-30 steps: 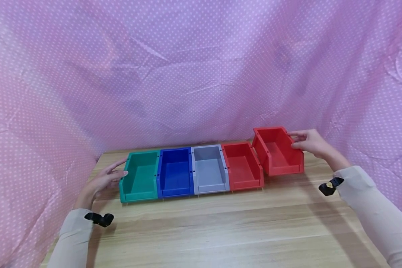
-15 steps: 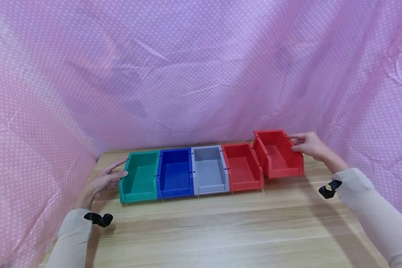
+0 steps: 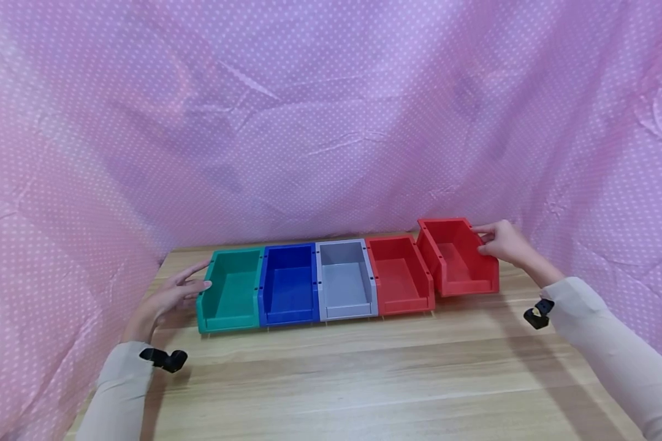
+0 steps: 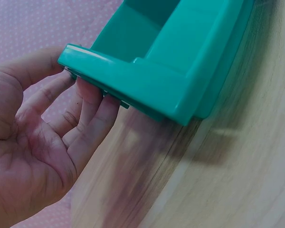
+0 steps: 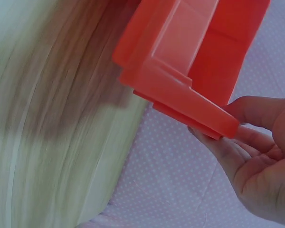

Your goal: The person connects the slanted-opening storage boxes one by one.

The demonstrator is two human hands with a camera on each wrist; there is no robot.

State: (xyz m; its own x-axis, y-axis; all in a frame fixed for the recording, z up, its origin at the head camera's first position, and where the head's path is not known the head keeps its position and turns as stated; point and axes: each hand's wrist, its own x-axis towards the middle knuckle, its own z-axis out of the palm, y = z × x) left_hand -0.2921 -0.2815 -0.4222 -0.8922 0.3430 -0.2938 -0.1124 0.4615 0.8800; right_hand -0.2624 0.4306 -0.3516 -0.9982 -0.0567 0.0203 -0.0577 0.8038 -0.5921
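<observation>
Five-sided row aside, the outer bins are the ones in hand. My left hand (image 3: 171,298) pinches the left rim of a green storage bin (image 3: 233,288), thumb on top and fingers against the outer wall in the left wrist view. At the other end my right hand (image 3: 506,242) grips the right rim of a red storage bin (image 3: 456,257), thumb over the edge, fingers outside. This bin is raised above its neighbour, its left side right at the neighbour's rim. Between them, joined side by side, sit a blue bin (image 3: 289,285), a grey bin (image 3: 346,280) and another red bin (image 3: 399,275).
The bins stand near the back edge of a wooden table (image 3: 331,386). A pink dotted cloth (image 3: 331,122) hangs behind and at both sides. Black camera mounts are strapped at both wrists.
My right hand has lowered the outer red bin slightly, beside the other red bin. The left hand and the green bin have stayed in place.
</observation>
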